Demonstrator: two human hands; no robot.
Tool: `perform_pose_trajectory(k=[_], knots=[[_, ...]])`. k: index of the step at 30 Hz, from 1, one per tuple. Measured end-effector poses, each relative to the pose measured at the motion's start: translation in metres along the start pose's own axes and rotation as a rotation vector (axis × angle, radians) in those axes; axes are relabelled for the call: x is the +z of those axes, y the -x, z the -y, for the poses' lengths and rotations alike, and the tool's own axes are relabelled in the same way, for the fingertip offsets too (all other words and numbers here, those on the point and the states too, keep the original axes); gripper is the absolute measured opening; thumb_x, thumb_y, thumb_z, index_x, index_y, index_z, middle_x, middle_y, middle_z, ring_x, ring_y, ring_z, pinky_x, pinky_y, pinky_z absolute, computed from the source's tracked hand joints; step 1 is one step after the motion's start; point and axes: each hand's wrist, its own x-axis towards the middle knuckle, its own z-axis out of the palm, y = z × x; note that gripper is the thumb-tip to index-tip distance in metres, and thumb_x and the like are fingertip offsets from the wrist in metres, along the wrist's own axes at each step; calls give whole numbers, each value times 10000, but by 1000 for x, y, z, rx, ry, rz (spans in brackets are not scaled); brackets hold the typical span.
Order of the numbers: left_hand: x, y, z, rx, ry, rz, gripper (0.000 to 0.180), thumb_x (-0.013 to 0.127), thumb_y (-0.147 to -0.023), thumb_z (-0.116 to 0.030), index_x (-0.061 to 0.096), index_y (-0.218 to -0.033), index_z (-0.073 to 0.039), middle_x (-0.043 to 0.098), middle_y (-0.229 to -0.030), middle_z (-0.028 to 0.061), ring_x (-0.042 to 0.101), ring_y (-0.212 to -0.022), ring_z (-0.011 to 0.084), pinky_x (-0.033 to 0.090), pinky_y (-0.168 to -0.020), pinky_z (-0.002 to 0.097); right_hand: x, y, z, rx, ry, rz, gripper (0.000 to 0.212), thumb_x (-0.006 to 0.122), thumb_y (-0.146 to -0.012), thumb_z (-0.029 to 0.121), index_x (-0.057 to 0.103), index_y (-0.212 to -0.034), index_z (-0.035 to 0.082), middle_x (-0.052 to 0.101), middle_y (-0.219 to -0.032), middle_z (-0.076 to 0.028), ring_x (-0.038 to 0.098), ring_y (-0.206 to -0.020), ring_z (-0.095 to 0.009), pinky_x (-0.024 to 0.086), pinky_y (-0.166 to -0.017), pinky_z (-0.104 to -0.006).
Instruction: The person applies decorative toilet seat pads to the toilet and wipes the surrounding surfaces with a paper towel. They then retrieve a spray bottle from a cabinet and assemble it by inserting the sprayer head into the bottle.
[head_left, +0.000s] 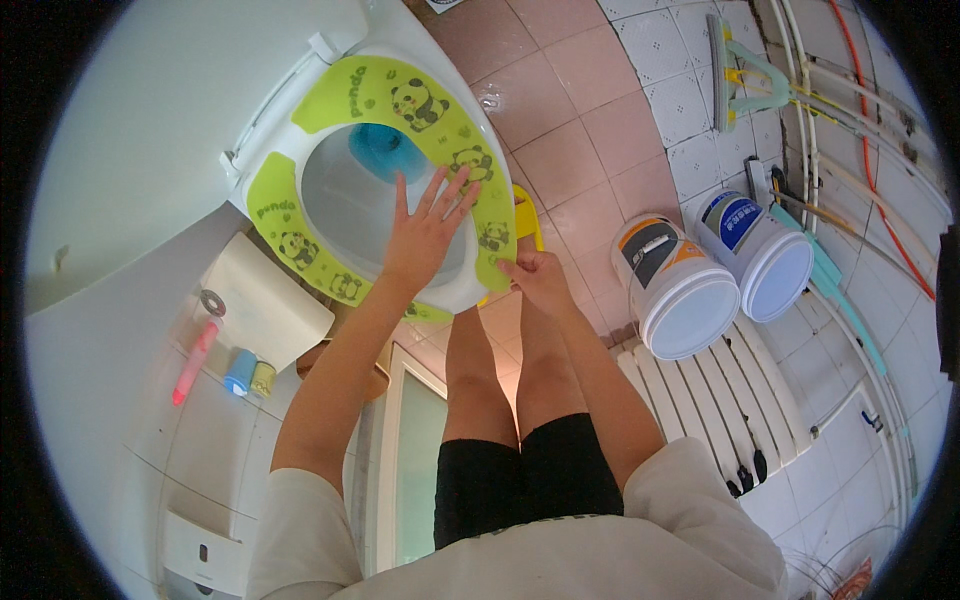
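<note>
A white toilet (pixel 400 272) stands in front of me with its lid up and blue water (pixel 382 152) in the bowl. Two lime-green toilet seat pads printed with pandas lie on the seat: a right pad (pixel 482 205) and a left pad (pixel 270 205). Over the bowl, my left hand (pixel 425 225) is open with fingers spread, its fingertips reaching the inner edge of the right pad. My right hand (pixel 540 280) pinches the near end of that right pad between thumb and fingers. My left forearm hides part of the left pad's near end.
Two white buckets (pixel 690 300) stand at the right beside a white radiator (pixel 720 400). A squeegee mop (pixel 745 75) and pipes line the right wall. Something yellow (pixel 527 215) sits on the pink floor behind the seat. A pink tube (pixel 197 360) and small blue container (pixel 241 371) are at left.
</note>
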Motion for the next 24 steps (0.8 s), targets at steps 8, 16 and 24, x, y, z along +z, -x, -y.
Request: perform_pose_trajectory(k=[8, 16, 24], knots=[[7, 18, -11, -42, 146, 0, 683, 489, -828, -42, 331, -1469, -214, 262, -1543, -26, 231, -1426, 235, 134, -1122, 628, 2, 7, -5, 2, -194, 10, 292, 676, -884, 246, 687, -957, -36, 676, -780, -50, 601, -631, -85, 494, -569, -224], [22, 43, -24, -361, 51, -14, 658, 542, -850, -174, 319, -1466, -115, 261, -1542, 53, 233, -1426, 256, 108, -1111, 643, 7, 3, -13, 10, 4, -26, 326, 681, -880, 284, 693, -914, -40, 666, -699, -58, 608, -609, -88, 476, -557, -226], [6, 22, -50, -42, 331, -47, 674, 554, -884, -389, 340, -1450, -93, 265, -1538, 72, 222, -1428, 268, 123, -1128, 606, 9, 3, -35, -18, 105, -83, 381, 673, -868, 349, 692, -860, -32, 631, -632, -58, 576, -564, -111, 442, -541, -269]])
